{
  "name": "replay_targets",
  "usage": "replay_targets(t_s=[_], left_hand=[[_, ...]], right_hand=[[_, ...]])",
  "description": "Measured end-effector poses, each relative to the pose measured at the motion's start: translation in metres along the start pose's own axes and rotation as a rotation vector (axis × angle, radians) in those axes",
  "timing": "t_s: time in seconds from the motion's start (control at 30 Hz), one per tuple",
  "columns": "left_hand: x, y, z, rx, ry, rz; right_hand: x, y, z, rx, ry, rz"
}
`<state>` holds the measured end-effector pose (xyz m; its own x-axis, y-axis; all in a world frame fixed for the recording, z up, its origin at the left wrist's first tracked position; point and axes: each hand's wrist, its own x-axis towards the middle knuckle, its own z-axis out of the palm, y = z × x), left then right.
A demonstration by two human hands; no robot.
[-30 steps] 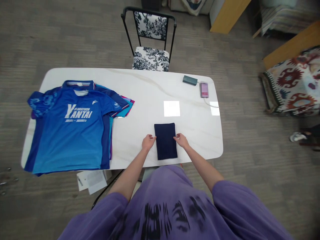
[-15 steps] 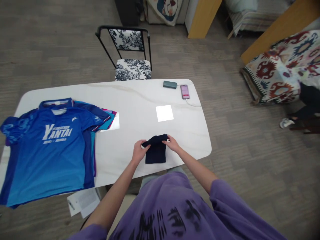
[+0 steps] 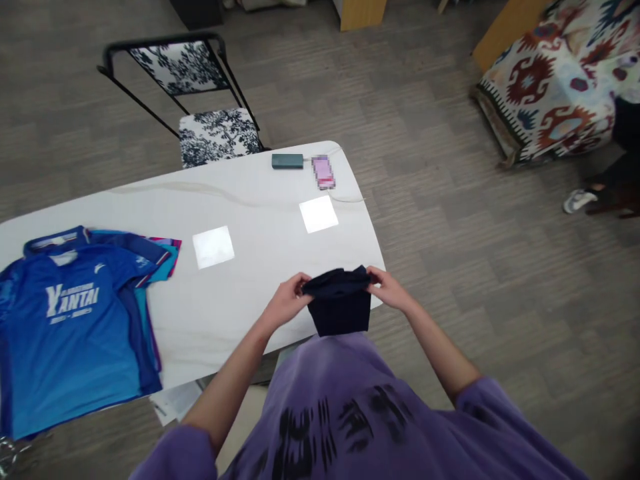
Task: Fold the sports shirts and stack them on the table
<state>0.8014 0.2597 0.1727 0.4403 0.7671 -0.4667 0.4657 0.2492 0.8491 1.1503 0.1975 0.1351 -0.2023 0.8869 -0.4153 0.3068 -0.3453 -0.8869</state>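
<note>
A folded dark navy cloth (image 3: 343, 313) is held between my two hands at the front right of the white table (image 3: 260, 267). My left hand (image 3: 291, 298) pinches its upper left corner. My right hand (image 3: 387, 288) grips the upper right corner. The top edge of the cloth is bunched into loose folds, while its lower part hangs flat down to a straight bottom edge near my purple shirt. What kind of garment it is, I cannot tell.
A stack of shirts lies at the left, a blue "Yantai" shirt (image 3: 75, 327) on top. Towards the far right corner are a dark power bank (image 3: 287, 161) and a phone (image 3: 324, 172) with a cable. A patterned chair (image 3: 220, 137) stands behind the table. A person's shoe (image 3: 580, 200) shows at right.
Both hands have lifted the navy cloth off the tabletop and brought it closer to me, slightly right. The camera view has turned right, so the table and shirts appear further left.
</note>
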Motion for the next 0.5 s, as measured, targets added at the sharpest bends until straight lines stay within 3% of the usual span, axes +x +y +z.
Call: replay_targets(t_s=[0.13, 0.2, 0.23, 0.33, 0.4, 0.5], left_hand=[[0.115, -0.020, 0.015, 0.061, 0.172, -0.113], [0.140, -0.041, 0.015, 0.169, 0.240, -0.201], [0.140, -0.052, 0.014, 0.207, 0.243, -0.234], [0.099, -0.090, 0.010, 0.264, 0.207, -0.329], [0.045, -0.116, 0.007, 0.312, 0.189, -0.429], [-0.055, -0.150, 0.000, 0.385, 0.211, -0.619]], right_hand=[[0.081, 0.039, -0.035, -0.216, 0.329, 0.077], [0.106, 0.053, -0.033, -0.377, 0.443, 0.052], [0.114, 0.059, -0.027, -0.449, 0.449, 0.021], [0.128, 0.071, 0.002, -0.580, 0.377, -0.080], [0.134, 0.080, 0.022, -0.637, 0.346, -0.118], [0.142, 0.097, 0.045, -0.699, 0.290, -0.090]])
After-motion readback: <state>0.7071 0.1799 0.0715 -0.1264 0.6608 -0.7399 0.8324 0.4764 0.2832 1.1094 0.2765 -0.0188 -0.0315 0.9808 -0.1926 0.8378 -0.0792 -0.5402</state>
